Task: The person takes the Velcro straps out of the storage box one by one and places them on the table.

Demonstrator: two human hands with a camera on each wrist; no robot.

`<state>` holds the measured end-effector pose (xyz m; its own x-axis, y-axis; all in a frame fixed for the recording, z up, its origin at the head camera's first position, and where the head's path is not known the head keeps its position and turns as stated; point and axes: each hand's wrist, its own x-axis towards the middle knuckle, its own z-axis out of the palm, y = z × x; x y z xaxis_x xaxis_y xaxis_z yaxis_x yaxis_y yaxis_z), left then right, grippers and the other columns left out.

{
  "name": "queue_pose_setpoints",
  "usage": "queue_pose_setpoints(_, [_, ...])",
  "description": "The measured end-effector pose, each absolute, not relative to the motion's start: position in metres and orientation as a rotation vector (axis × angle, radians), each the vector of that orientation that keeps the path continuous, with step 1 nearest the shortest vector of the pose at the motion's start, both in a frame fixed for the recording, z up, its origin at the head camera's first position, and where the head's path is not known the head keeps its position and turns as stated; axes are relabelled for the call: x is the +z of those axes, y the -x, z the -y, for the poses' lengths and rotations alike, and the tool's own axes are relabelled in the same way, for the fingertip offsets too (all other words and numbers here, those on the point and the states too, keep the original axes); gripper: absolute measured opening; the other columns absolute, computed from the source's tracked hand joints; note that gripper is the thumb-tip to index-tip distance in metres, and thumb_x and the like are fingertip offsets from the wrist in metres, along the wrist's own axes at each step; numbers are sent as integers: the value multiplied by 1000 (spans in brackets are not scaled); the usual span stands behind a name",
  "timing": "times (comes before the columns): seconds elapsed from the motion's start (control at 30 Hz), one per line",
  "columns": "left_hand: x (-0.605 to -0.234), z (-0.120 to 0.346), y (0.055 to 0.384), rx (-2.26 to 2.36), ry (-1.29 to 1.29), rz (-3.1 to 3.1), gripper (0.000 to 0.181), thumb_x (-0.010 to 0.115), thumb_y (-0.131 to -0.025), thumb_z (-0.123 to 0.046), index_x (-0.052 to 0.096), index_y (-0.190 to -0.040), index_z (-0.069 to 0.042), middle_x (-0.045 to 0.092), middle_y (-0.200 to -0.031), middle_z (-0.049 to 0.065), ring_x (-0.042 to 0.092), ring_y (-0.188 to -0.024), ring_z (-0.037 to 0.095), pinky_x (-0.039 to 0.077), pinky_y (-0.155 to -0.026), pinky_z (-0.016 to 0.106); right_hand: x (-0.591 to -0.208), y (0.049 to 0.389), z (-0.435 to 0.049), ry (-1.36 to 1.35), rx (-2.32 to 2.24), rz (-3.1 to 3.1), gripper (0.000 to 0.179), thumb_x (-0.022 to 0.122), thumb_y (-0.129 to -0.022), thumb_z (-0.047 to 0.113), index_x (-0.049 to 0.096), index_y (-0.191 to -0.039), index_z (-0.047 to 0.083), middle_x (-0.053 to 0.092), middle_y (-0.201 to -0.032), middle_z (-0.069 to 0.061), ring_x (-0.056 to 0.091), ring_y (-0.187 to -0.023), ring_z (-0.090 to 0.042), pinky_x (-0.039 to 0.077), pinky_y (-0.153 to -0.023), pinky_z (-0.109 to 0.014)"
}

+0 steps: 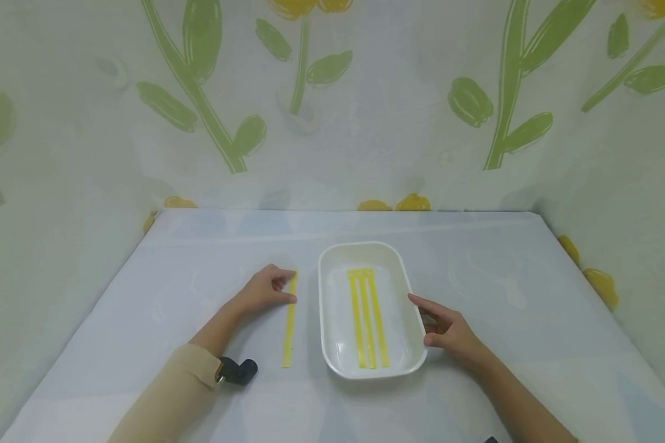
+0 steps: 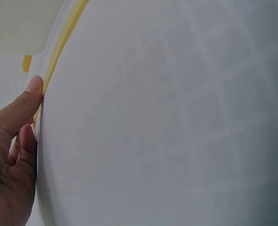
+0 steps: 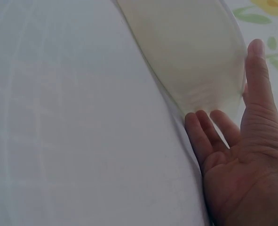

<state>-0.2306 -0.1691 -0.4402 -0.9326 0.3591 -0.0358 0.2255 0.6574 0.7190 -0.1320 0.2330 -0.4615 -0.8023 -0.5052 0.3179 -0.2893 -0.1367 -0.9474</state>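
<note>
A thin yellow strip [image 1: 288,338] lies lengthwise on the table, left of a white rectangular dish [image 1: 328,307] with rounded corners. My left hand [image 1: 264,289] touches the upper part of this strip, its thumb and a fingertip spaced apart along it. In the left wrist view the thumb and fingertips of that hand [image 2: 11,146] meet the strip [image 2: 59,47] at its edge. Inside the dish are three more yellow strips [image 1: 369,326], side by side. At the dish's right side, my right hand [image 1: 449,329] rests thumb and fingers against the outer wall [image 3: 186,52].
A pale cloth covers the table [image 1: 504,277]. Behind it rises a wall covering [image 1: 377,123] printed with green stems and yellow flowers. A black device [image 1: 238,371] sits at the left wrist, by the beige sleeve [image 1: 172,394].
</note>
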Motion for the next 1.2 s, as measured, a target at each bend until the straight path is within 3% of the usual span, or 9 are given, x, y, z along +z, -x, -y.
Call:
queue_pose_setpoints(0.37, [-434,172,238,1185,-420,-2645,61,82,-72,-19,59,-125,0,61,-98,10,55,-89,20,47,-81,31,-459,134,-230,952,-2061,-1954,68,70,-85,15,37,-142,-2,50,-140,3,60,-111,-14,55,-83,-30])
queue_pose_setpoints(0.7, [-417,164,248,1243,-399,-2547,62,81,-74,-21,57,-129,-3,60,-102,10,54,-91,20,46,-75,26,-458,132,-230,938,-2034,-2043,68,71,-85,14,37,-141,-5,50,-139,3,56,-115,-10,53,-86,-27])
queue_pose_setpoints(0.93, [-392,153,257,1299,-391,-2497,61,77,-79,-22,54,-133,-7,59,-114,17,55,-103,26,48,-86,35,-456,130,-230,939,-2034,-2041,67,70,-85,9,37,-141,-4,50,-139,3,56,-115,-10,53,-86,-27])
queue_pose_setpoints(1.2, [-370,131,268,1353,-452,-2390,59,76,-80,-23,54,-133,-9,58,-112,13,57,-111,25,46,-94,39,-458,130,-229,935,-2036,-2044,67,70,-85,12,37,-141,-5,50,-139,3,56,-115,-10,52,-86,-27])
